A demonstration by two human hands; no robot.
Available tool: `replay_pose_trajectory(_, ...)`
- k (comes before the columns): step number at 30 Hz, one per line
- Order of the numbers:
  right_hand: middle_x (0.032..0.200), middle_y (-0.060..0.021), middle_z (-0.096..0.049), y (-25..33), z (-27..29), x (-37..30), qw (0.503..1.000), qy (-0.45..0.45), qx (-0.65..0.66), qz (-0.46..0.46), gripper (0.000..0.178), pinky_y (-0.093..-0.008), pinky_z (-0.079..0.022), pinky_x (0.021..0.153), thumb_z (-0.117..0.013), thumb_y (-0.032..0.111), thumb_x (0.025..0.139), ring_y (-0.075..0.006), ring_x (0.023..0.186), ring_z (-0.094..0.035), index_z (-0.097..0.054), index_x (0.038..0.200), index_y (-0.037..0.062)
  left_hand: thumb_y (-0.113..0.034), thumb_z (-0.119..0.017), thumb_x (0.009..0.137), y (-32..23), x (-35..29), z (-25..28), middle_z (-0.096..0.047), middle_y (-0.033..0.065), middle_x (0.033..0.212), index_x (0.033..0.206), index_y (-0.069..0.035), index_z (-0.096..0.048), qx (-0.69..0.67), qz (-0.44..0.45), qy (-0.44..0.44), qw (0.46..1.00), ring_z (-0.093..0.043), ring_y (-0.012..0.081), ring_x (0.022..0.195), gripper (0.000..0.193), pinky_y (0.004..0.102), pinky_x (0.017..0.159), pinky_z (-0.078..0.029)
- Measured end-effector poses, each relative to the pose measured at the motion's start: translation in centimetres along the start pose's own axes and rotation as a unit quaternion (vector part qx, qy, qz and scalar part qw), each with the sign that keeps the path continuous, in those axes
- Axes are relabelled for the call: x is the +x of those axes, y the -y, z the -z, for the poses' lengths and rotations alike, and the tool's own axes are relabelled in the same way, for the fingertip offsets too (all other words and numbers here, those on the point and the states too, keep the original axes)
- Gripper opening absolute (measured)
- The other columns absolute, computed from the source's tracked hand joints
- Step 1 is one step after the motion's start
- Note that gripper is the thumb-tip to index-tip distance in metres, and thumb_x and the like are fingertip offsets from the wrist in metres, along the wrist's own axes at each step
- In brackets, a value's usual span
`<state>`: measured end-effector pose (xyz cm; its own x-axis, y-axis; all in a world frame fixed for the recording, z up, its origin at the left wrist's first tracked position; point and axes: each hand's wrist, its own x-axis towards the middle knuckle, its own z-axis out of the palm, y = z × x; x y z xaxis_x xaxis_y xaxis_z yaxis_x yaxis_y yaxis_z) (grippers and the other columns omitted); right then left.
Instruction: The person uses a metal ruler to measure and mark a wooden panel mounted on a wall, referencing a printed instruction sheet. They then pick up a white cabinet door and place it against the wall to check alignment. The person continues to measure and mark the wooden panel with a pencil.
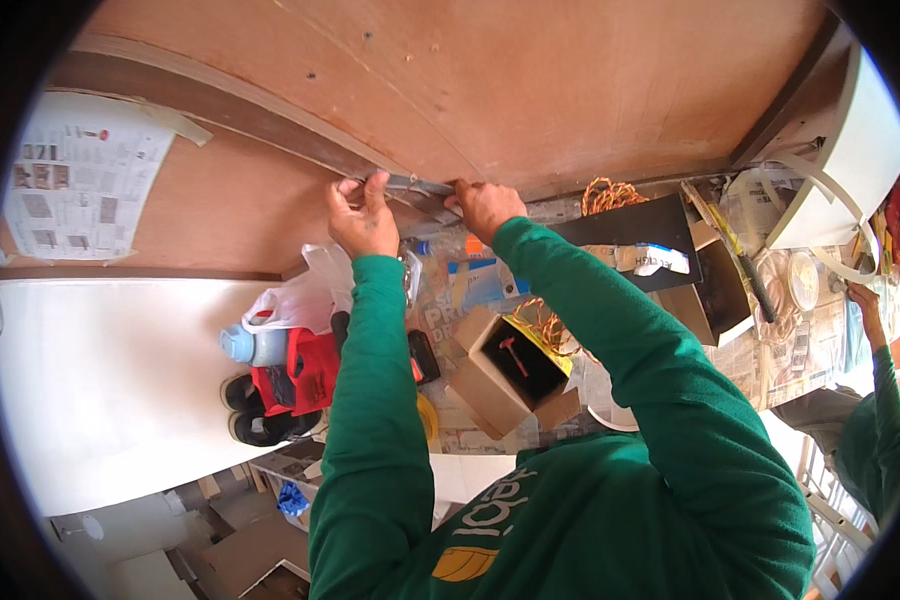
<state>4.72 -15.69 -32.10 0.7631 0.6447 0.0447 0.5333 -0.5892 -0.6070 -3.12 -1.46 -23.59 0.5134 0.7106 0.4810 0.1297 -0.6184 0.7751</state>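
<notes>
Green sweatshirt point(620, 540) fills the bottom of the view, closest to the camera, with both sleeved arms stretched up toward a big brown wooden panel point(590, 90). So the thin grey strip point(417, 185) sits right along the lower edge of that panel, between the two hands. Right hand point(487, 208) has its fingers closed on the strip's right end. Left hand point(364, 222) has its fingers curled with a fingertip at the other end, but honestly can't tell if it's pinching it. Below the hands there's newspaper point(735, 375) with an open cardboard box point(490, 408) and some twisted orange cord point(610, 192) on it. Over left: white plastic bag point(325, 280), red bag point(312, 365), dark shoes point(255, 428). Far right, a co-worker's hand point(865, 303) is near a curved white band point(850, 200).
</notes>
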Motion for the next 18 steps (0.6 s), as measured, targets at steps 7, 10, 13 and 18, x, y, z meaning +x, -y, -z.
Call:
replay_pose_trajectory(7, 0.096, -0.0163, -0.075, -2.6, 2.3, -1.3, 0.999, -0.009, -0.052, 0.003, 0.03, -0.0477, -0.06, 0.078, -0.051, 0.023, 0.1, -0.036, 0.09, -0.074, -0.061, 0.127, 0.017, -0.01, -0.087, 0.082, 3.9, -1.1, -2.6, -0.058, 0.0034, 0.096, 0.103, -0.002, -0.052, -0.219, 0.034, 0.015, 0.975, -0.056, 0.0122, 0.088, 0.041, 0.0268, 0.083, -0.05)
replay_pose_trajectory(10, 0.095, -0.0168, -0.075, -2.7, 1.2, -0.2, 0.995, 0.01, -0.094, -0.023, 0.028, -0.0477, -0.06, 0.074, -0.051, 0.023, 0.099, -0.0365, 0.088, -0.074, -0.061, 0.123, 0.0131, -0.01, -0.084, 0.085, 3.7, -1.5, -3.1, -0.057, 0.003, 0.092, 0.104, -0.003, -0.049, -0.233, -0.005, 0.008, 0.972, -0.056, 0.012, 0.083, 0.041, 0.0266, 0.078, -0.049)
replay_pose_trajectory(13, 0.095, -0.0173, -0.075, -2.5, 0.0, -0.4, 0.997, -0.001, -0.082, -0.009, 0.026, -0.0481, -0.06, 0.072, -0.051, 0.023, 0.099, -0.0373, 0.087, -0.074, -0.061, 0.119, 0.0083, -0.012, -0.084, 0.086, 3.9, -1.5, -2.8, -0.057, 0.0034, 0.089, 0.102, -0.003, -0.048, -0.152, -0.038, 0.003, 0.988, -0.055, 0.0126, 0.081, 0.04, 0.0276, 0.075, -0.049)
replay_pose_trajectory(18, 0.094, -0.0163, -0.075, -1.9, -0.2, -1.1, 0.999, 0.015, -0.037, -0.021, 0.03, -0.0485, -0.06, 0.073, -0.054, 0.032, 0.1, -0.0376, 0.087, -0.074, -0.061, 0.115, 0.0072, -0.013, -0.087, 0.083, 3.9, -1.8, -2.2, -0.053, 0.0059, 0.094, 0.097, -0.001, -0.049, -0.111, -0.029, 0.008, 0.993, -0.053, 0.0144, 0.084, 0.042, 0.0285, 0.075, -0.052)
